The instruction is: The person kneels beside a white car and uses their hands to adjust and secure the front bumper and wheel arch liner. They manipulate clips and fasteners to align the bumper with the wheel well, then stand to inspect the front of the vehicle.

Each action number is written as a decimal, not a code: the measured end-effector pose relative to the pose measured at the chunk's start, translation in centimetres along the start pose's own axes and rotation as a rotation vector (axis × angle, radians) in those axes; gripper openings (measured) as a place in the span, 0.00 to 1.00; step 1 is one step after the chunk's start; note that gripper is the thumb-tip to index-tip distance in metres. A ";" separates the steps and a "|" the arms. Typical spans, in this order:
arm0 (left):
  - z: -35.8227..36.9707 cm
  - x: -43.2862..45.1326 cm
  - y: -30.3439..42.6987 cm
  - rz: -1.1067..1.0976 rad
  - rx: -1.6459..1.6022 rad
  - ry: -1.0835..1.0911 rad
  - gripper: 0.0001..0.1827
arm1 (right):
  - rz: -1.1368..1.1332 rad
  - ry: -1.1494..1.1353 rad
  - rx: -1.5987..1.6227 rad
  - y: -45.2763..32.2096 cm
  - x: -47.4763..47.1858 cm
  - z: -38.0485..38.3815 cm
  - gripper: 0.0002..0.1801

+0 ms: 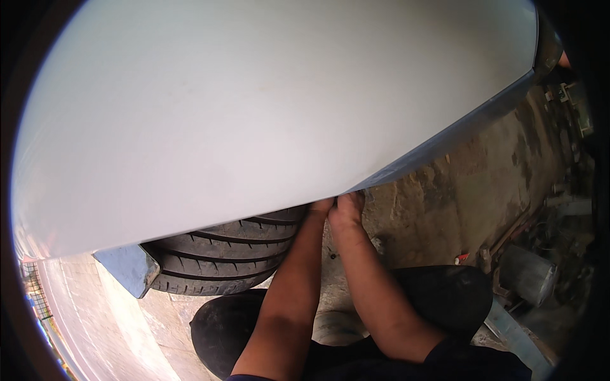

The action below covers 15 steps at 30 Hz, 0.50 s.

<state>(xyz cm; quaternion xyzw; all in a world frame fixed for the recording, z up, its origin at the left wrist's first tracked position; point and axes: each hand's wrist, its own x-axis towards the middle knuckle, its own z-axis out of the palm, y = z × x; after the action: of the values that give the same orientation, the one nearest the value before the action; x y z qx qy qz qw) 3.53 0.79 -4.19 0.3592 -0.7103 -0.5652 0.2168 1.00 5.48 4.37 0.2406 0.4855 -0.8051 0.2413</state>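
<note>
Both forearms reach forward to the lower edge of a white car body panel (228, 119). My left hand (324, 205) is mostly hidden under that edge, beside the tire. Close to its right, my right hand (350, 205) is bent with its fingers up against the panel's lower corner, where a bluish-grey lower strip (410, 164) begins. The fingertips of both hands are out of sight, so what they touch or hold cannot be made out. A black treaded tire (224, 257) juts out below the panel, left of my left forearm.
A flat bluish-grey mudguard-like piece (128, 269) hangs at the tire's left. My dark-clad knees (441, 290) are bent below. On the stained concrete floor (486, 176) lies a small red scrap (461, 258). A grey metal canister (526, 274) and cluttered parts stand at right, near a pale metal strip (517, 333).
</note>
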 end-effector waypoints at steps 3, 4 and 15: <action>0.2 -0.1 0.7 -0.008 -0.016 0.009 0.24 | -0.027 -0.021 -0.001 0.1 -0.1 0.1 0.21; 0.3 0.0 0.8 -0.005 -0.019 0.021 0.24 | -0.037 -0.018 0.008 0.1 -0.1 0.1 0.21; 0.8 2.8 -0.7 0.084 0.190 0.027 0.25 | -0.074 -0.004 -0.124 -0.3 0.6 0.2 0.26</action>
<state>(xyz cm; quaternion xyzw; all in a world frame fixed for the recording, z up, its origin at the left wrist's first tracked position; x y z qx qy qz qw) 1.35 -0.93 -5.33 0.3558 -0.7721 -0.4807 0.2149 0.33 5.30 4.33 0.2056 0.5424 -0.7823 0.2268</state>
